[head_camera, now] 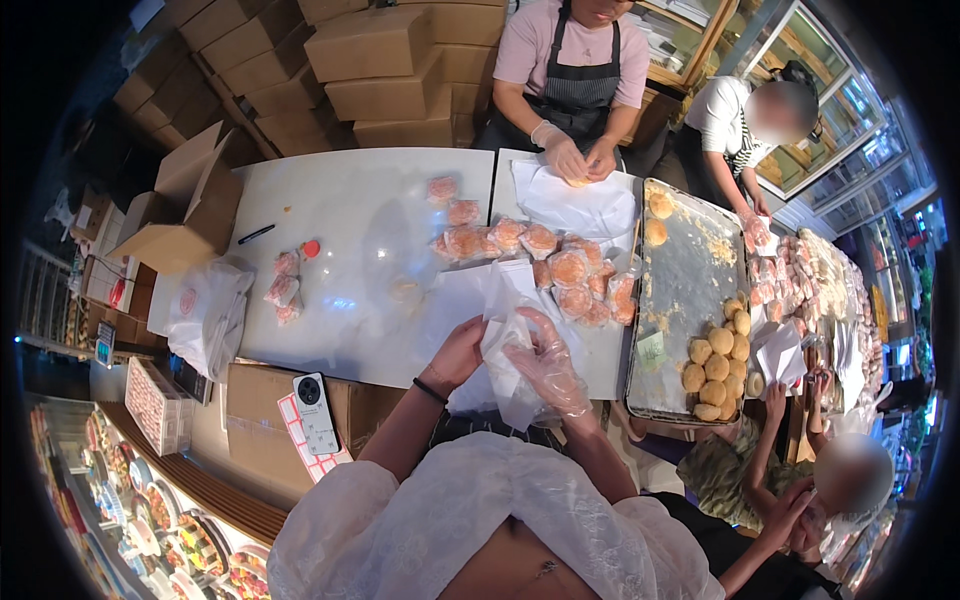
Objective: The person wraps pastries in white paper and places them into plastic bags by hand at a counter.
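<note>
My left hand (461,349), bare with a dark band at the wrist, grips the left edge of a white paper sheet (504,337). On the right, my right hand (546,364) wears a clear plastic glove and has its curled fingers on the same paper; whether something lies inside the folds cannot be told. More white sheets (457,292) lie on the table under and beyond my hands. Just past them is a pile of round pastries in clear wrappers (570,268). A metal baking tray (667,300) to the right holds unwrapped round pastries (716,367).
A co-worker's hands (577,161) work over paper across the white table (337,210). Several wrapped pastries (285,289), a red cap (311,248) and a black pen (256,234) lie left. An open cardboard box (187,210) and plastic bags (206,307) stand at the left end. Other people work at right.
</note>
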A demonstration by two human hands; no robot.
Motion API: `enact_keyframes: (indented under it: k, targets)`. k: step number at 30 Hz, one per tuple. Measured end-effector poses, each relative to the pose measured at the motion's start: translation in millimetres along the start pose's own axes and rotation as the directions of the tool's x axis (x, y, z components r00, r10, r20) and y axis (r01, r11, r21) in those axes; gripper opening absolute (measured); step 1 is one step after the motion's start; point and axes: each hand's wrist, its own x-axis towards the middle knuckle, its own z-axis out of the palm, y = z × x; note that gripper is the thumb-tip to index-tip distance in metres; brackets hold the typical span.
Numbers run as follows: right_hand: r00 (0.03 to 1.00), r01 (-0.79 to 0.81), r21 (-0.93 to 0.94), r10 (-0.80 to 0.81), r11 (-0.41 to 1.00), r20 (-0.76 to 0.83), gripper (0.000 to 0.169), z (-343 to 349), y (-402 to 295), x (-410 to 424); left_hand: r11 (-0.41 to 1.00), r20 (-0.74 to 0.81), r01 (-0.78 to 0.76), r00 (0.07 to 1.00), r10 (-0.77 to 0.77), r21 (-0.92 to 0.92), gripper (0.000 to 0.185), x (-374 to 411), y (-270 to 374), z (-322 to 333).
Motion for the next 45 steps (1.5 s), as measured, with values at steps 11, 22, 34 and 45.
enact_keyframes:
  k: [11, 22, 34, 45]
  targets:
    - [0.999, 0.019, -0.093, -0.023, 0.996, -0.049, 0.048, -8.2, 34.7, 8.9, 0.990, -0.073, -0.093, 0.992, 0.101, 0.105, 0.019, -1.4, 2.9, 1.3]
    - [0.980, -0.158, -0.133, 0.139, 0.978, -0.144, 0.063, -8.4, 15.4, 10.2, 0.411, 0.310, -0.472, 0.862, 0.402, 0.780, 0.024, -14.4, 14.3, 13.0]
    - [0.997, -0.054, -0.107, 0.059, 0.993, 0.043, 0.077, -15.1, 5.9, -1.2, 0.565, 0.258, -0.454, 0.882, 0.394, 0.689, 0.012, -28.9, 22.2, 12.6]
    - [0.883, -0.211, -0.160, 0.259, 0.964, 0.391, 0.080, -44.4, -35.2, 11.7, 0.792, 0.300, 0.140, 0.875, -0.380, 0.594, 0.050, -18.8, 43.1, -10.9]
